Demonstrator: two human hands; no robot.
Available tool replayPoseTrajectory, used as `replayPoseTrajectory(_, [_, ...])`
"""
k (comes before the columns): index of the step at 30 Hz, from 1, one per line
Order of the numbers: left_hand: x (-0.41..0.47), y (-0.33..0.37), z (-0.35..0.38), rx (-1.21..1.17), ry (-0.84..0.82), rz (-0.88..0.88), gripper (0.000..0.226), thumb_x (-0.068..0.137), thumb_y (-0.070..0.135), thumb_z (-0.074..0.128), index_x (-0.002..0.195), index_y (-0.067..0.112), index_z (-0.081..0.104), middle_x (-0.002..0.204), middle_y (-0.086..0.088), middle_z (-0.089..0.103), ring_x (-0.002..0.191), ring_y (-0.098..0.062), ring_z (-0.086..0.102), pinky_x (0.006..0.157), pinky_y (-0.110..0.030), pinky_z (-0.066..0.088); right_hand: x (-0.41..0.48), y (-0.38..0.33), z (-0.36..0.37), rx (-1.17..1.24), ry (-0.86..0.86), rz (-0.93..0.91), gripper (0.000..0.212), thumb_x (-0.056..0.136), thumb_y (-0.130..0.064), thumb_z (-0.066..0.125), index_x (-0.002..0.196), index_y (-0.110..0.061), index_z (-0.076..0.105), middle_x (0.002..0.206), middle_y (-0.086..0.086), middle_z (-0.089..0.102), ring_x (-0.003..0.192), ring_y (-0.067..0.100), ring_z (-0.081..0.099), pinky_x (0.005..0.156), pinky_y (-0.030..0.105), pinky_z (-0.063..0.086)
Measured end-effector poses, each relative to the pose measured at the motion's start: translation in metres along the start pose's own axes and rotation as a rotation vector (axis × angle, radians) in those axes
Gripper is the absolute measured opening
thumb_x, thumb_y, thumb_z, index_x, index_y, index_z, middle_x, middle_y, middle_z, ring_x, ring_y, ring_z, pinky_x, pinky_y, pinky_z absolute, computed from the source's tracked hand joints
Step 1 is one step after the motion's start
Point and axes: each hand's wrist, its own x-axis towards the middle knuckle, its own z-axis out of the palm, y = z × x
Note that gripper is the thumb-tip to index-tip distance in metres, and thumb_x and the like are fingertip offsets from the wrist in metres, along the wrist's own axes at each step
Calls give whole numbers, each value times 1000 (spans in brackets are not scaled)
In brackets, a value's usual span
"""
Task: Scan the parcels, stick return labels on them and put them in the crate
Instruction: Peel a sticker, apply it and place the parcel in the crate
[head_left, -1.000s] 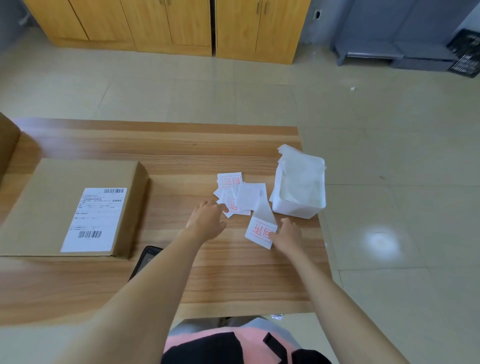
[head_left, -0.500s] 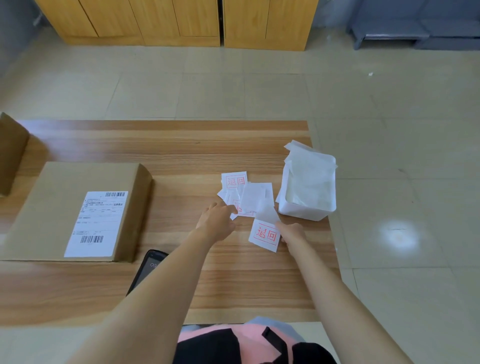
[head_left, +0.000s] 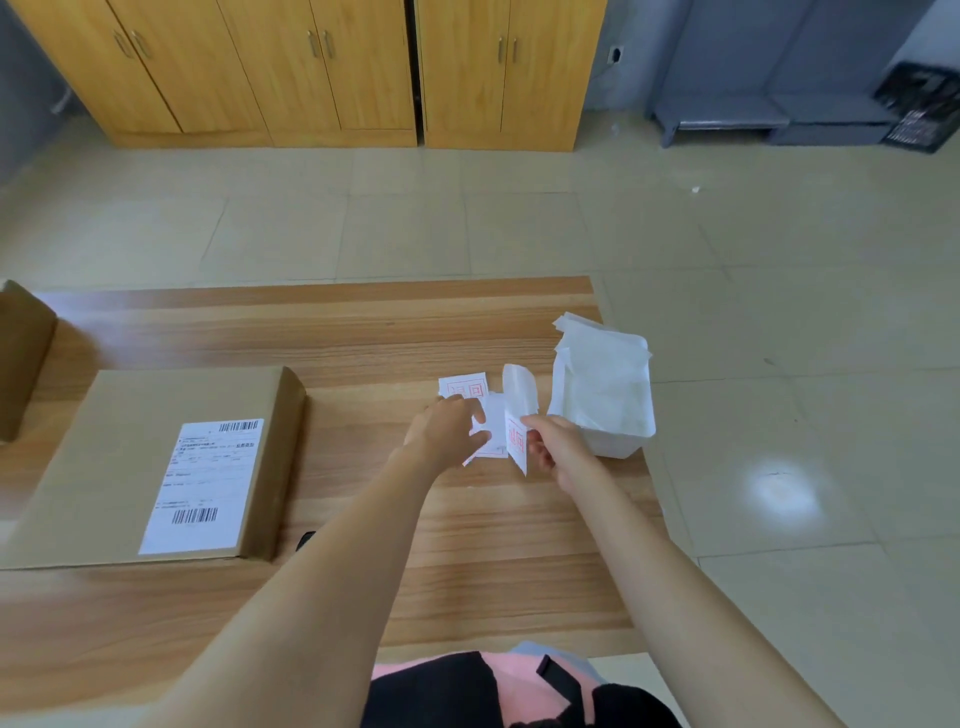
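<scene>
The right hand (head_left: 558, 449) pinches a red-stamped return label (head_left: 517, 439) upright. Just left of it, the left hand (head_left: 447, 431) rests on loose labels (head_left: 462, 387); I cannot tell whether it grips them. White tub (head_left: 618, 441) just right.

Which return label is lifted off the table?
The label pinched in the right hand, raised on edge; the other labels lie flat on the table by the left hand.

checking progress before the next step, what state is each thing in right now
cardboard parcel: closed, flat on the table, no return label showing
return label: held up off the table, pinched by right hand
label pile: on the table under left hand
white tub: open, stuffed with white paper
cabinet doors: shut
</scene>
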Motion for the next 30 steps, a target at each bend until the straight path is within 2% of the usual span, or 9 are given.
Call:
replayPoseTrajectory(8, [-18,9,-39,-128,150,81,36,94,45,50,106,15,64,104,-2,67,94,-21,60,72,-31,44,-32,-38,30,-30,17,-117,13,88,-22,61,76,-17,60,73,-5,61,67,9,52,56,20,33])
replayPoseTrajectory(13, [-32,1,-46,-119,191,83,28,96,37,48,105,17,65,106,-1,67,92,-21,62,72,-33,47,-48,-37,44,-64,-18,-140,9,86,-23,62,83,-14,63,76,-6,65,74,9,56,61,20,36])
replayPoseTrajectory(16, [-41,-7,-46,-111,213,79,25,96,34,49,104,17,66,107,0,66,96,-21,61,73,-32,45,-56,-35,51,-108,-54,-163,11,87,-25,62,80,-17,64,82,-5,66,73,5,57,67,21,38])
replayPoseTrajectory(23, [-50,-19,-53,-116,216,80,28,94,39,52,103,16,67,105,3,68,99,-18,61,80,-35,50,-67,-32,60,-141,-88,-205,12,88,-25,62,78,-19,66,84,-5,67,72,3,57,59,16,37])
replayPoseTrajectory(27, [-51,-18,-51,-68,194,117,30,94,41,51,105,18,68,108,4,69,99,-18,62,82,-34,50,-68,-27,55,-132,-71,-206,14,87,-25,63,92,-13,69,86,-3,67,72,3,55,59,16,37])
replayPoseTrajectory(30, [-50,-16,-48,-40,181,124,30,95,40,50,103,19,69,109,4,68,100,-18,61,81,-33,49,-69,-22,53,-128,-80,-230,12,89,-23,61,93,-14,69,85,-4,66,74,2,56,57,12,38])
